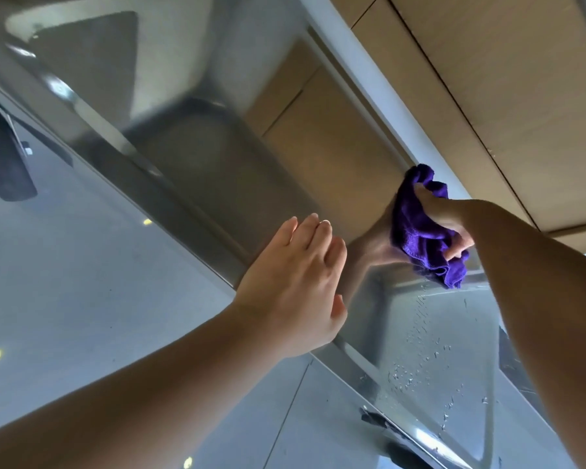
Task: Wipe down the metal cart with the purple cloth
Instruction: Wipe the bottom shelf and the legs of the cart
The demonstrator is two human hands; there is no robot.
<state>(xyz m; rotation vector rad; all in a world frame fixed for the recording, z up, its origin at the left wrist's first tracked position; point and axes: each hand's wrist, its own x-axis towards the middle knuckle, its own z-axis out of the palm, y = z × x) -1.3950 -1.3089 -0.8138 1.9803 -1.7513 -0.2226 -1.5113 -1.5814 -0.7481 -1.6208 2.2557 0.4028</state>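
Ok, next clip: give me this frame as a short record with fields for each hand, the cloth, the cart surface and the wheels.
left hand: open, flat on the cart edge
right hand: grips the purple cloth
cloth: bunched, pressed on the metal cart
cart surface: shiny, water droplets below the cloth
wheel: dark caster at far left

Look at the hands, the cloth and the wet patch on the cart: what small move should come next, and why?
Probably sweep the purple cloth toward the person, over the water droplets beaded on the metal cart. The right hand holds the cloth bunched on the shelf just beyond that wet patch, while the left hand rests flat on the cart's rim, seemingly steadying it.
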